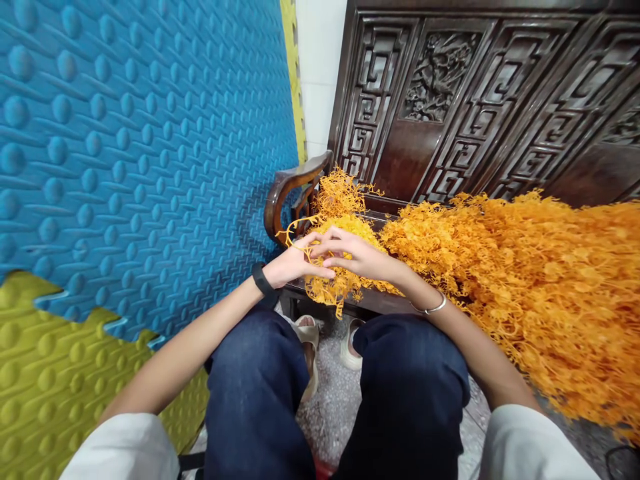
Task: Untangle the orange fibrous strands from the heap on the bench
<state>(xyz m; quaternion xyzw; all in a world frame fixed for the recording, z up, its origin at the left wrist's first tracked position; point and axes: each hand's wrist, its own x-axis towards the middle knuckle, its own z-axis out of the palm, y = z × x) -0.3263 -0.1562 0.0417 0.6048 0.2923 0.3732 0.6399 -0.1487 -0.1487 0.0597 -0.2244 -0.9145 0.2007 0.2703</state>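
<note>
Left hand: left hand [291, 263] in from the left, thumb stretched toward the right hand; fingers curved, tips overlapped by the other hand, can't tell if pinching.
Right hand: right hand [361, 257] reaches across to meet it, fingers slightly spread, tips over the left fingers; pinch hidden, can't tell.
Yellow strand: branched yellow strand [289, 235] pokes out left of the 2 hands, other end lost among the fingers.
Yellow clump: yellow clump [327, 292] under and behind the hands, at the worktop [373, 303] front edge; probably there so both hands reach it without stretching.
Orange tuft: orange tuft [340, 190] behind the clump, near the wooden armrest [281, 200].
Big heap: orange heap [560, 280] fills the right side, seemingly kept aside but within right-arm reach.
Hand overlap: likely so 2 sets of fingers share the same thin stems.
Knees: 2 knees [260, 347] below the hands, apart.
</note>
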